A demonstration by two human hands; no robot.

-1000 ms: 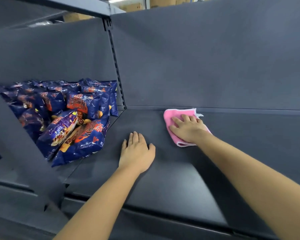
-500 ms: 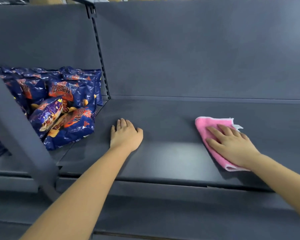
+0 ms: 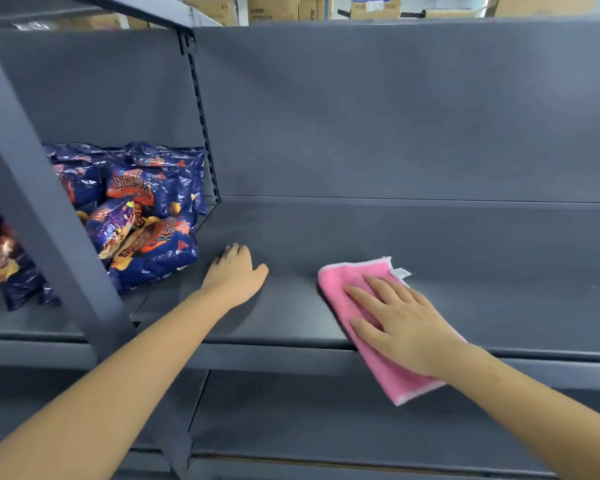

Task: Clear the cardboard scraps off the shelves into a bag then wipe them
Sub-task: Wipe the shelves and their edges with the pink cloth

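A pink cloth (image 3: 340,282) lies on the dark grey metal shelf (image 3: 482,271), and its near end hangs over the shelf's front edge. My right hand (image 3: 399,320) presses flat on the cloth with straight, spread fingers. My left hand (image 3: 234,275) rests palm down on the bare shelf, to the left of the cloth and just right of the snack bags. No cardboard scraps show on this shelf.
Several blue snack bags (image 3: 146,220) are piled in the neighbouring bay at the left, behind a slanted grey upright (image 3: 49,216). A lower shelf (image 3: 291,410) runs beneath. Cardboard boxes (image 3: 274,6) stand beyond the shelf's back panel at the top.
My right hand has dragged the pink cloth from the back of the shelf to the right and then toward the front edge, where it now overhangs. My left hand stays planted.
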